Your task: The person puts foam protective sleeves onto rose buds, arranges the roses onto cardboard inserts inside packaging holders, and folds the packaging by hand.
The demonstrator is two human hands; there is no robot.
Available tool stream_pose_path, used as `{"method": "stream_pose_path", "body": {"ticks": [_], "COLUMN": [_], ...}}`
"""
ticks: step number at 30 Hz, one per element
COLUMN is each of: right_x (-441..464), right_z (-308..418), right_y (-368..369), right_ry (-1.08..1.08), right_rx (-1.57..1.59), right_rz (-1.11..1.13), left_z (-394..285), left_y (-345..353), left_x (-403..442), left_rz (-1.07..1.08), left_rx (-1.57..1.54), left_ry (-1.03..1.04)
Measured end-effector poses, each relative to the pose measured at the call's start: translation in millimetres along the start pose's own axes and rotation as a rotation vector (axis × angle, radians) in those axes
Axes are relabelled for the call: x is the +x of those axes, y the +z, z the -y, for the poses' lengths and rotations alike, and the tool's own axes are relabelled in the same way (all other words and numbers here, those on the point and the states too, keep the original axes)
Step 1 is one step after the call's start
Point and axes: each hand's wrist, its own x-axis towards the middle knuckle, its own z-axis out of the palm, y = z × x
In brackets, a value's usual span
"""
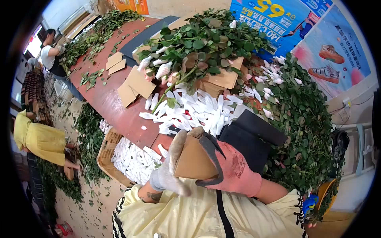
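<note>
Low in the head view, a piece of brown cardboard (pixel 195 160) is held between my two gloved hands. My left hand (pixel 171 166), in a pale grey glove, presses along its left edge. On the right edge, my right hand (pixel 232 166), in a pink and dark grey glove, has its fingers wrapped over the card. Just beyond lies a pile of white mesh sleeves (pixel 198 109). Black sheets (pixel 248 139) lie to the right of the card. Behind the sleeves, leafy rose stems (pixel 198 43) with several sleeved buds rest on a cardboard stack (pixel 220 81).
Loose card pieces (pixel 135 86) lie on the red table (pixel 107 51). A basket (pixel 105 152) of white sleeves stands at the left. Leaves (pixel 305 119) are heaped at the right. Two people, one in yellow (pixel 39 139) and one in a dark apron (pixel 51 59), are at the left.
</note>
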Motion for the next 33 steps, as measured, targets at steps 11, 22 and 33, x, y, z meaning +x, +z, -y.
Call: {"method": "stream_pose_path", "body": {"ticks": [11, 22, 33], "right_x": [-81.7, -129.7, -80.1], "right_z": [-20.5, -105.4, -117.7], "right_y": [17.3, 8.2, 10.1], "right_ry": [0.67, 1.13, 1.127], "right_rx": [1.492, 1.303, 1.229], "right_rz": [-0.335, -0.144, -0.192], "left_z": [-23.6, 29.5, 81.6], "left_y": [-54.0, -31.9, 30.6], "left_x": [-32.0, -8.9, 14.9], "left_rz": [-0.605, 0.093, 0.575], "left_rx": [0.369, 1.055, 0.946], "left_ry": [-0.169, -0.118, -0.251]}}
